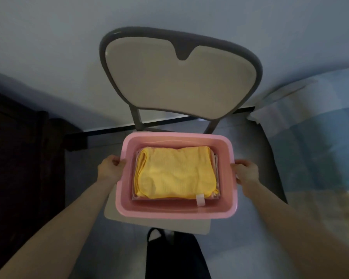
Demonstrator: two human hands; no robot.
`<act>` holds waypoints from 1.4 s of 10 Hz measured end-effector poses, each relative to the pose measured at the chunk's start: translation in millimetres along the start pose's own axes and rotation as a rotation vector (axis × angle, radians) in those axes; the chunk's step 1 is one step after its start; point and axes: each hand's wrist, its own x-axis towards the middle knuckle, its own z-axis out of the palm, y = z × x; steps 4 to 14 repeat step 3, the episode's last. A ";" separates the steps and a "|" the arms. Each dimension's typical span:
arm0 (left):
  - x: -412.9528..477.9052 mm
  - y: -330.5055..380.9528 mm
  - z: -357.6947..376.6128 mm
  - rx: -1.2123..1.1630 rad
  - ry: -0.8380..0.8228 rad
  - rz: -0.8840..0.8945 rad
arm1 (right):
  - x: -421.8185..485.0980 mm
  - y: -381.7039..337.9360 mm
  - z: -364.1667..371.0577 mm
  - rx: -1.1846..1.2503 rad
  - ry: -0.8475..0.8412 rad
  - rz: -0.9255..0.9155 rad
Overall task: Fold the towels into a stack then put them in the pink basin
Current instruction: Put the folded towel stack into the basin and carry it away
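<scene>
A pink basin sits over the seat of a chair in front of me. Inside it lies a folded stack of towels, with a yellow towel on top and paler towels showing at the edges beneath. A white label sticks out at the stack's near right corner. My left hand grips the basin's left rim. My right hand grips its right rim. Whether the basin rests on the seat or is held just above it, I cannot tell.
The chair has a cream backrest in a grey frame, standing against a pale wall. A bed with blue and white bedding is on the right. Dark wooden furniture stands on the left. A dark shoe or bag lies below the seat.
</scene>
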 end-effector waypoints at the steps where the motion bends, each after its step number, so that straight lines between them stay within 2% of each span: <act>1: 0.3 -1.2 2.9 0.020 0.003 0.007 | 4.6 3.8 -1.9 -0.012 0.001 -0.002; 2: 0.2 0.1 2.6 0.089 -0.012 0.036 | 6.7 -0.3 -4.5 -0.149 -0.013 -0.030; 3: -13.9 16.5 -8.6 0.118 0.032 0.184 | -15.7 -16.3 -6.2 -0.410 0.070 -0.250; 14: -13.9 16.5 -8.6 0.118 0.032 0.184 | -15.7 -16.3 -6.2 -0.410 0.070 -0.250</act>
